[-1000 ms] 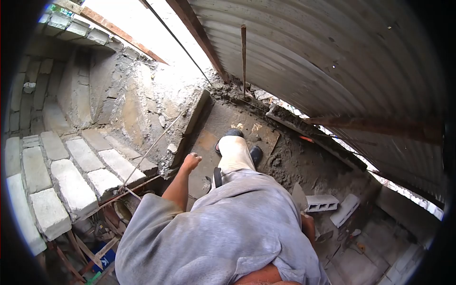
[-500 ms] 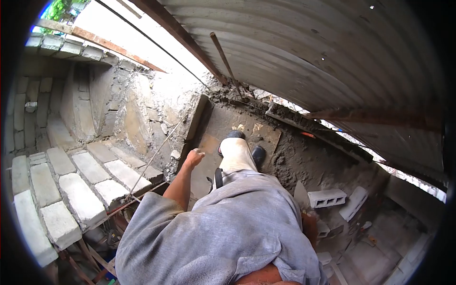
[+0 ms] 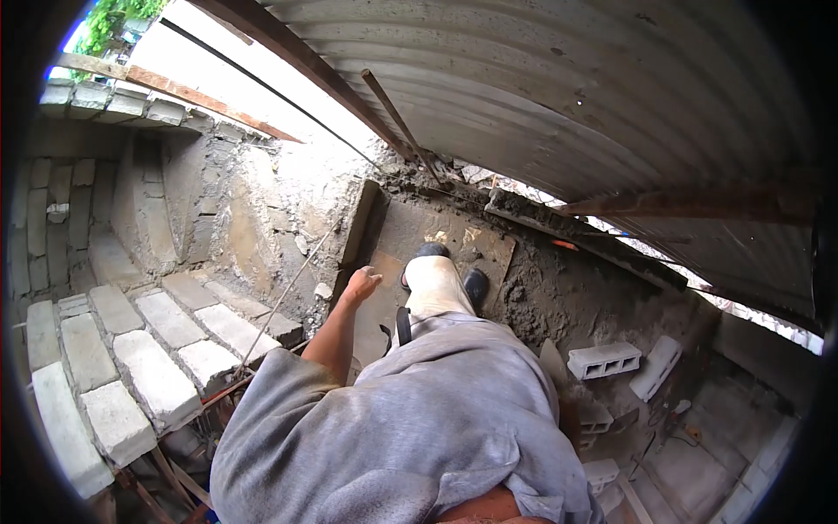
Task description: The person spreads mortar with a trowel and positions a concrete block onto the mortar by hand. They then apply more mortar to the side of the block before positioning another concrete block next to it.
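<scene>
My left hand [image 3: 364,284] hangs beside my left leg, fingers loosely curled and slightly apart, with nothing visible in it. It is nearest to the upright edge of a low grey slab wall [image 3: 356,229]; I see no contact. Part of my right arm [image 3: 568,421] shows in shadow past the shirt, its fingers hidden. Just beyond it juts a flat grey pointed piece [image 3: 552,361], perhaps a trowel blade; whether my right hand holds it cannot be seen. Below, my dark boots [image 3: 475,286] stand on a mortar-smeared board [image 3: 489,249].
Hollow concrete blocks [image 3: 604,360] lie on the right. On the left is a block wall [image 3: 144,358], with a thin rod [image 3: 292,293] leaning across. Corrugated metal sheeting [image 3: 559,96] slopes overhead at upper right. Wet mortar [image 3: 546,293] covers ground near the boots.
The view has shifted slightly, so the sheeting and block wall sit a little differently in the frame. My left hand stays beside the leg, having moved very little.
</scene>
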`<state>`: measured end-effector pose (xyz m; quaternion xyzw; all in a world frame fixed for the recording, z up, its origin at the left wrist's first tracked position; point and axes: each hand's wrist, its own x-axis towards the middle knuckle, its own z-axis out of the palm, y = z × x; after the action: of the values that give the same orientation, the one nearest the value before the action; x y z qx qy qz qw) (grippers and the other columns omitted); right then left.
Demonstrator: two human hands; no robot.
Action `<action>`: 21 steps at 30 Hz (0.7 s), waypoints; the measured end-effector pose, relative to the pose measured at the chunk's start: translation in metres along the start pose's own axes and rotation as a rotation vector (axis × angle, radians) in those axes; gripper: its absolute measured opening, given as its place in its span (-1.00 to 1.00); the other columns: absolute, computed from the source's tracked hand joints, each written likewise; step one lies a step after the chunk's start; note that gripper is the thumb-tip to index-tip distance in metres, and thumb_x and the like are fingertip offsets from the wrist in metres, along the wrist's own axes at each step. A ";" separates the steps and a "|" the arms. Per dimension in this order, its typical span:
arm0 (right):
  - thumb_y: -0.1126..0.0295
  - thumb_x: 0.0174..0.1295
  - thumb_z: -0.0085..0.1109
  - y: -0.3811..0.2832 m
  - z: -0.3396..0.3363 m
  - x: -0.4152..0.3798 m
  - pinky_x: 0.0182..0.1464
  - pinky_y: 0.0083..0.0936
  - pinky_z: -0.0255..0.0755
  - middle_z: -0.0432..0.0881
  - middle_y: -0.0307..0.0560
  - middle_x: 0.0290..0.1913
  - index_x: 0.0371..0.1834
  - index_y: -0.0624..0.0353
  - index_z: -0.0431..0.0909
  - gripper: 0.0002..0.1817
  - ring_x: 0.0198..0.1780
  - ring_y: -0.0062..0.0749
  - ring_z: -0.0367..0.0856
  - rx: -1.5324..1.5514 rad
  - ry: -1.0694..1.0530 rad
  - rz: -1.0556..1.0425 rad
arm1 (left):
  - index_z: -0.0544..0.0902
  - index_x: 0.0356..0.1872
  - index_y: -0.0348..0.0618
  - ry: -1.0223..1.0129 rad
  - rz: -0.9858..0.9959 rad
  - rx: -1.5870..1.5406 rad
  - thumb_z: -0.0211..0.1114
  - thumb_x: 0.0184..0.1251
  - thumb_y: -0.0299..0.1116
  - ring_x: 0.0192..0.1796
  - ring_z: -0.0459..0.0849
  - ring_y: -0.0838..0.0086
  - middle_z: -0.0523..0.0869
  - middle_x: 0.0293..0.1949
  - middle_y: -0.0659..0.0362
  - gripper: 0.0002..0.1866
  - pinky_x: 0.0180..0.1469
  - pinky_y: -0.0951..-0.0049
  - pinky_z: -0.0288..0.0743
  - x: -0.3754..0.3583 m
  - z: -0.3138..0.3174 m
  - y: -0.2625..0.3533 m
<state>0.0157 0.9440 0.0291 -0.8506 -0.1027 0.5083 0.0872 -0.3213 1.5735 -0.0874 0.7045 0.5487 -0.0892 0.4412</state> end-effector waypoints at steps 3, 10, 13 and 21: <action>-0.02 0.40 -0.04 0.034 0.013 0.017 -0.32 -0.19 0.40 0.63 0.09 -0.46 -0.24 0.13 0.65 -0.56 -0.42 -0.17 0.60 -0.198 0.043 -0.190 | 0.62 0.07 -0.30 -0.003 -0.035 -0.023 0.32 0.29 -0.24 -0.35 0.67 0.39 0.72 -0.31 0.08 -0.59 -0.35 0.33 0.55 -0.001 0.001 0.008; 0.08 0.41 -0.04 -0.051 -0.029 -0.018 -0.47 -0.23 0.38 0.61 0.01 -0.55 -0.26 0.11 0.64 -0.63 -0.58 -0.25 0.54 0.300 0.017 0.317 | 0.60 0.11 -0.40 -0.124 -0.103 0.014 0.31 0.24 -0.16 0.09 0.69 -0.04 0.71 0.00 -0.23 -0.46 0.12 0.17 0.56 -0.008 -0.002 0.010; 0.15 0.41 -0.02 -0.017 -0.017 -0.013 -0.48 -0.23 0.41 0.61 -0.01 -0.57 -0.22 0.12 0.65 -0.68 -0.60 -0.25 0.55 0.156 0.087 -0.060 | 0.63 0.08 -0.25 -0.135 -0.061 0.026 0.33 0.32 -0.21 -0.44 0.56 0.48 0.65 -0.37 0.17 -0.59 -0.42 0.40 0.49 -0.002 0.002 -0.008; 0.22 0.37 0.04 0.016 0.013 0.002 -0.44 -0.23 0.46 0.62 -0.01 -0.55 -0.11 0.09 0.65 -0.75 -0.55 -0.25 0.60 -0.244 0.043 -0.288 | 0.66 0.01 -0.27 0.015 -0.022 -0.096 0.33 0.27 -0.25 -0.41 0.59 0.49 0.66 -0.40 0.19 -0.63 -0.39 0.41 0.49 -0.001 0.007 -0.027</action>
<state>0.0064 0.9293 0.0168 -0.8420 -0.2825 0.4561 0.0573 -0.3422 1.5679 -0.1055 0.6770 0.5635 -0.0622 0.4693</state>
